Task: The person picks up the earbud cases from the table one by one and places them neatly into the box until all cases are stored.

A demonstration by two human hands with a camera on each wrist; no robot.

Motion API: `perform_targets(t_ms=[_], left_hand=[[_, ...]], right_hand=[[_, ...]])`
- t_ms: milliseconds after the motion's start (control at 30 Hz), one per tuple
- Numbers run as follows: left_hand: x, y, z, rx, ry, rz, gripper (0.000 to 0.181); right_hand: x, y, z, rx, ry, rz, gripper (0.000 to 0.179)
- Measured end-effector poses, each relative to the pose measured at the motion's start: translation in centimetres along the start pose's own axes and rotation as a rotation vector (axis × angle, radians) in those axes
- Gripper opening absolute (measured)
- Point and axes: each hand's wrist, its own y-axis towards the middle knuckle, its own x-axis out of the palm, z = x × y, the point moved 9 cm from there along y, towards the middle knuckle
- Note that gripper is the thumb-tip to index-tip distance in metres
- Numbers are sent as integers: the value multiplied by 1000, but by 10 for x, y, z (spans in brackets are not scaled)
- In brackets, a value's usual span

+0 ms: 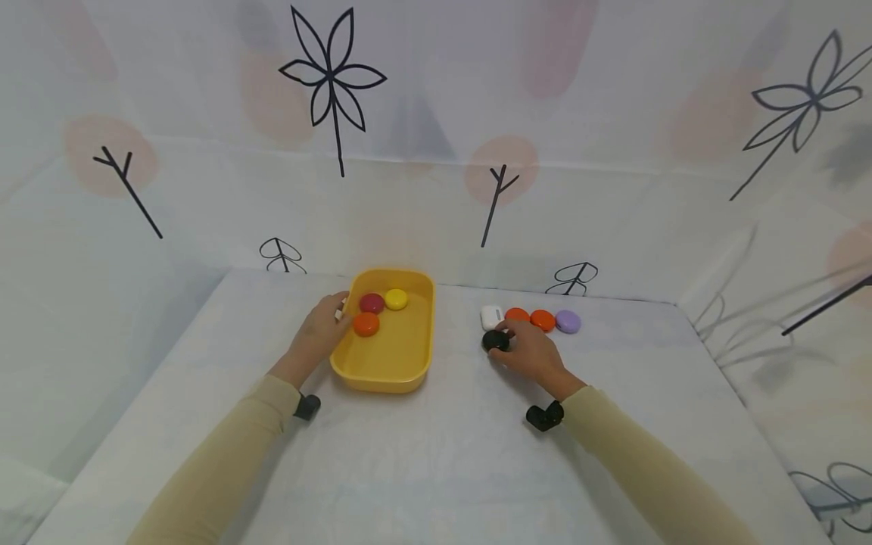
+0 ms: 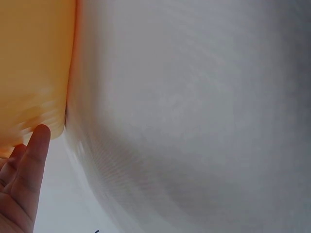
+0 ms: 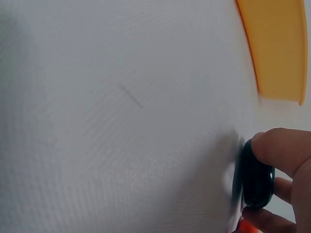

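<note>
My right hand [image 1: 530, 350] pinches a glossy black rounded disc [image 1: 495, 341] between thumb and fingertips, low over the tabletop. In the right wrist view the dark disc [image 3: 258, 179] stands on edge between the thumb and fingers. My left hand [image 1: 319, 333] holds the left side of a yellow tray [image 1: 402, 371], thumb at the rim and fingers along the outer wall. Straight fingers [image 2: 35, 167] show against that wall in the left wrist view. Inside the tray lie a dark red disc [image 1: 372, 303], a yellow disc [image 1: 397, 299] and an orange disc [image 1: 365, 324].
Behind the right hand runs a row: a white squarish piece [image 1: 491, 317], an orange-red disc [image 1: 517, 313], another orange-red disc [image 1: 543, 320] and a lilac disc [image 1: 568, 322]. A white cloth [image 1: 436, 469] covers the table. A patterned cloth backdrop [image 1: 422, 98] rises behind.
</note>
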Motion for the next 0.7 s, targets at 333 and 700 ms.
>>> perform_targets(t_ms=[333, 700], left_hand=[[-2, -3, 5, 43, -2, 17, 55], [-4, -4, 6, 55, -11, 22, 54]], right_hand=[[-4, 1, -1, -31, 13, 17, 45], [-17, 2, -9, -48, 135, 37, 47]])
